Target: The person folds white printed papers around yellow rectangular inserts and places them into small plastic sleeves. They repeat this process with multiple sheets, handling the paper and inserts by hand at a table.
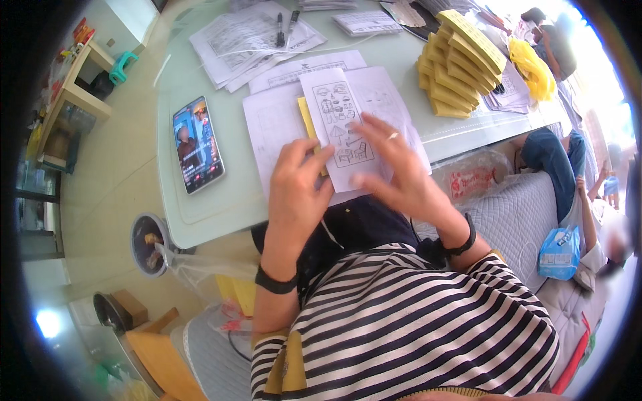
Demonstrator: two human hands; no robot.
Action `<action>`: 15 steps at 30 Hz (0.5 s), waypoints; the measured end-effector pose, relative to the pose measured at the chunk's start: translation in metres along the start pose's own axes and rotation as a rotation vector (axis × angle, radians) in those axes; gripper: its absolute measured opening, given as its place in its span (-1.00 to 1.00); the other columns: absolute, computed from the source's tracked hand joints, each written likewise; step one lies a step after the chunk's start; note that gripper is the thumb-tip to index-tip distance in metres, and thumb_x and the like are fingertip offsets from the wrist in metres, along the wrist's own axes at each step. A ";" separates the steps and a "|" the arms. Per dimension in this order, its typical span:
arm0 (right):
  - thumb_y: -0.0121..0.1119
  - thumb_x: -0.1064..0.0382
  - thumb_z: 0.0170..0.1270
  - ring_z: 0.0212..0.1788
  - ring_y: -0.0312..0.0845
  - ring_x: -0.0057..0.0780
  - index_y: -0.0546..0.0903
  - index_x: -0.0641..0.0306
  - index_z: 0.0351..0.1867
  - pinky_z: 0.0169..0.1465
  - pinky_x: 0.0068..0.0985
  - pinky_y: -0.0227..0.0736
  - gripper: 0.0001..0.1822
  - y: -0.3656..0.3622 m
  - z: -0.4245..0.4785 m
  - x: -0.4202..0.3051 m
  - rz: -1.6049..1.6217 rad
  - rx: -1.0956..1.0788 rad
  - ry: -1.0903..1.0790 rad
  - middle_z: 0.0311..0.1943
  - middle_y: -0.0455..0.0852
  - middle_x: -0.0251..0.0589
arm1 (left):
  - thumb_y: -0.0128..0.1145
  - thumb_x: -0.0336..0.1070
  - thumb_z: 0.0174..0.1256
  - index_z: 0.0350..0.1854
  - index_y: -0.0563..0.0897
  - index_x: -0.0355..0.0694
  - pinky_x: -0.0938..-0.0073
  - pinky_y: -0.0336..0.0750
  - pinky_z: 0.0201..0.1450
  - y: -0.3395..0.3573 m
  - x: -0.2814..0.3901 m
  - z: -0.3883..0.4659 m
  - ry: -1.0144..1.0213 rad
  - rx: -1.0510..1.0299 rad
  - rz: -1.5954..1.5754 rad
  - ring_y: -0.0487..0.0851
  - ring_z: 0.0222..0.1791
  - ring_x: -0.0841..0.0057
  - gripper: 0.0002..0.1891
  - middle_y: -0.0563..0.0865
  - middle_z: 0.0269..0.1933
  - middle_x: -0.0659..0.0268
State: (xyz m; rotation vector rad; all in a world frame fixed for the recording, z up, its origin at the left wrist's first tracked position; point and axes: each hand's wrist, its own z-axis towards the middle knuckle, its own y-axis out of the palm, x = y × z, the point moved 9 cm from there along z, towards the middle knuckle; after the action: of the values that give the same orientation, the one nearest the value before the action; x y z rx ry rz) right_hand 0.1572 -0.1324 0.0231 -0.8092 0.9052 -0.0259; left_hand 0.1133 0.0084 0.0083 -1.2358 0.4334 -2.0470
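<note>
A folded white paper sheet [335,100] printed with small line drawings of clothes, an umbrella and furniture lies before me. Under its left edge shows a strip of yellow paper [306,116]. My left hand [297,183] grips that edge, its fingertips on the sheet and beside the yellow strip. Over the right edge my right hand [401,163], a little blurred, has its fingers spread and holds nothing. Wider white sheets [271,130] lie underneath. To the right rises a leaning stack of yellow paper packets [451,70].
On the glass-topped table [205,220] lie a phone [198,145] playing video, printed papers [241,40] with two black pens [286,30], and another paper bundle [366,22]. A waste bin [149,245] stands by the left corner. A person holding a blue packet [559,253] sits at right.
</note>
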 end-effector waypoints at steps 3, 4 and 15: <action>0.35 0.18 0.27 0.11 0.61 -0.19 0.42 0.40 0.31 0.12 -0.38 0.53 -0.37 -0.005 0.023 0.044 0.379 0.166 0.210 0.08 0.64 0.17 | 0.25 -0.66 -0.10 -0.02 0.73 -0.28 0.33 0.57 0.07 0.000 0.000 0.000 -0.001 0.001 -0.011 0.65 -0.02 0.20 -0.53 0.63 -0.01 0.11; 0.34 0.22 0.28 0.06 0.62 -0.29 0.43 0.40 0.31 0.07 -0.43 0.55 -0.39 -0.004 0.031 0.051 0.427 0.160 0.268 0.04 0.66 0.11 | 0.25 -0.66 -0.10 -0.02 0.73 -0.28 0.33 0.57 0.07 0.000 -0.001 0.000 -0.006 0.005 -0.022 0.65 -0.02 0.20 -0.53 0.64 -0.02 0.11; 0.24 0.43 0.27 -0.22 0.53 -0.71 0.64 0.28 0.14 -0.15 -0.68 0.48 -0.62 0.008 0.058 0.050 0.397 0.093 0.377 -0.19 0.69 -0.31 | 0.28 -0.59 -0.03 0.07 0.68 -0.29 0.33 0.51 0.19 -0.012 -0.005 -0.004 -0.011 -0.019 -0.161 0.63 0.10 0.19 -0.51 0.63 0.08 0.07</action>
State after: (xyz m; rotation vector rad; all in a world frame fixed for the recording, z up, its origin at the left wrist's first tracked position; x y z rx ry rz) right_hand 0.2275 -0.1079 0.0036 -0.5338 1.3993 0.1295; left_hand 0.1068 0.0205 0.0106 -1.3300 0.3588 -2.1736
